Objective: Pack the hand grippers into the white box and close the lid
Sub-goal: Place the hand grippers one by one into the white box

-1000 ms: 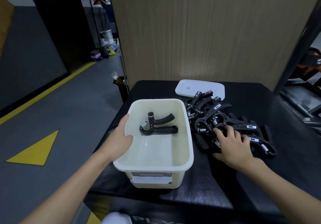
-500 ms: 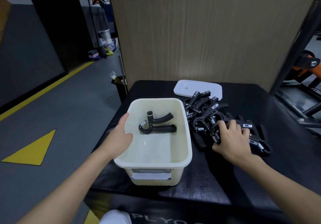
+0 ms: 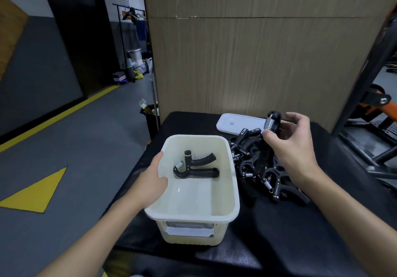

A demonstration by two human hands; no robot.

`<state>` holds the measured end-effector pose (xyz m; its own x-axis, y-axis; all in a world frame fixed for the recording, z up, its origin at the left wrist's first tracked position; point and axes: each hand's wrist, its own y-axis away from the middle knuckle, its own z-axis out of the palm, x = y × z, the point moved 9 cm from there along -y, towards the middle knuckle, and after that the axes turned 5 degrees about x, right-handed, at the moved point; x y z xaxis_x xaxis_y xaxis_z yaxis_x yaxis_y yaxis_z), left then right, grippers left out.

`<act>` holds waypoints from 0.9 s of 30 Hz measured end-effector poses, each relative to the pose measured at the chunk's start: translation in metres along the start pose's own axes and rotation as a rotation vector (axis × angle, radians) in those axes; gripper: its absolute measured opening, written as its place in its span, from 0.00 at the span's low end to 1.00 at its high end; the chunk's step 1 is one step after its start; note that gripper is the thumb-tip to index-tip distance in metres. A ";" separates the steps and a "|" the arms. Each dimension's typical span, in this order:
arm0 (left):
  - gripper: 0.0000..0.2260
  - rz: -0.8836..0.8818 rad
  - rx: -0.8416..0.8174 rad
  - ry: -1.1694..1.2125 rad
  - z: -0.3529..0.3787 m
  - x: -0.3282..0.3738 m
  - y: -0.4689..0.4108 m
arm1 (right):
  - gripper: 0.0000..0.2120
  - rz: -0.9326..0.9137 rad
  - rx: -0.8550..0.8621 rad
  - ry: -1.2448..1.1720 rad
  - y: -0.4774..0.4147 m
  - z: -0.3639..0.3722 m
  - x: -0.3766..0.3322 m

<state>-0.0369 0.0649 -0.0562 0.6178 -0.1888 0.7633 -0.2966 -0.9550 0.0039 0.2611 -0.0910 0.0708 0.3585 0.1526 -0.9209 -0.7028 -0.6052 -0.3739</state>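
The white box (image 3: 233,208) stands open on the black table, with one black hand gripper (image 3: 196,166) lying inside near its far end. My left hand (image 3: 153,180) grips the box's left rim. My right hand (image 3: 292,145) is raised above the pile and holds a black hand gripper (image 3: 272,123) by its handles, its silver spring pointing up. A pile of several black hand grippers (image 3: 262,169) lies on the table just right of the box. The white lid (image 3: 234,123) lies flat behind the pile.
The black table (image 3: 279,244) ends at a wooden panel wall (image 3: 247,62) behind. A black metal frame (image 3: 365,139) stands to the right. To the left the table drops to grey floor with yellow markings (image 3: 36,190). A small bin (image 3: 150,113) sits at the table's far-left corner.
My right hand closed on one gripper in the pile and lifted it up and back, above the pile. My left hand stayed on the box's rim.
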 end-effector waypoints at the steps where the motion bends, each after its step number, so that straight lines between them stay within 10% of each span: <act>1: 0.34 0.005 0.008 -0.025 -0.002 0.001 0.002 | 0.25 -0.007 -0.012 -0.043 0.001 0.004 -0.009; 11: 0.27 0.554 0.292 -0.240 -0.023 0.063 0.029 | 0.23 0.263 -0.431 -0.342 0.028 0.111 -0.030; 27: 0.17 0.834 0.288 -0.033 -0.033 0.081 0.046 | 0.32 0.404 -1.018 -0.063 0.095 0.180 0.004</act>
<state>-0.0243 0.0129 0.0271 0.3041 -0.8521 0.4261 -0.4680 -0.5231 -0.7122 0.0852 -0.0072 0.0117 0.1634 -0.1801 -0.9700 0.0857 -0.9769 0.1959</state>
